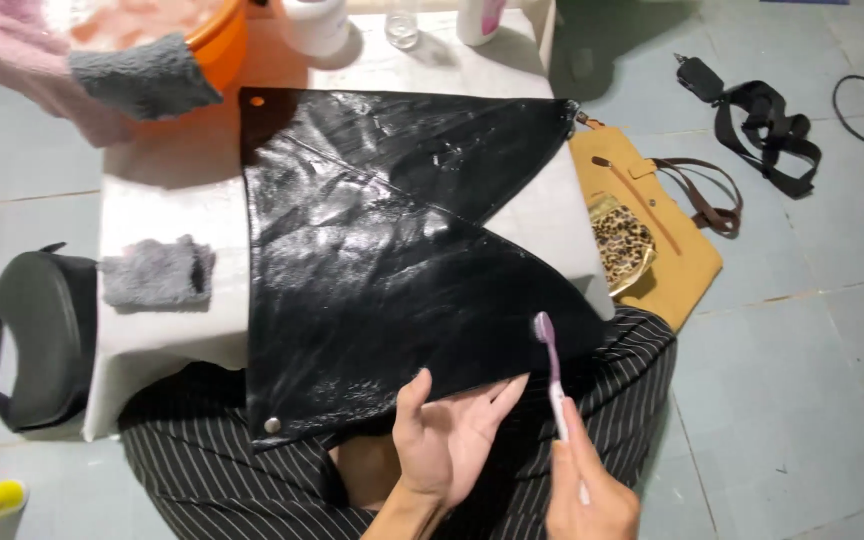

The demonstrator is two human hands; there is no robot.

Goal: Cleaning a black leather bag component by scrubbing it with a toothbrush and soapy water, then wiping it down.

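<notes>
A large glossy black leather bag, folded into a pointed shape, lies flat on a small white-covered table and hangs over my striped-trousered lap. My left hand is palm up at the bag's near edge, thumb on top of the leather and fingers beneath it. My right hand grips a purple and white toothbrush by the handle. Its bristle head touches the bag's lower right edge.
An orange basin of sudsy water stands at the table's far left, a grey cloth draped over its rim and something pink and fluffy beside it. A second grey cloth lies on the table. A white jar, a glass and a bottle line the far edge. On the floor are a black bag, a tan bag with a leopard-print pouch, and a black strap.
</notes>
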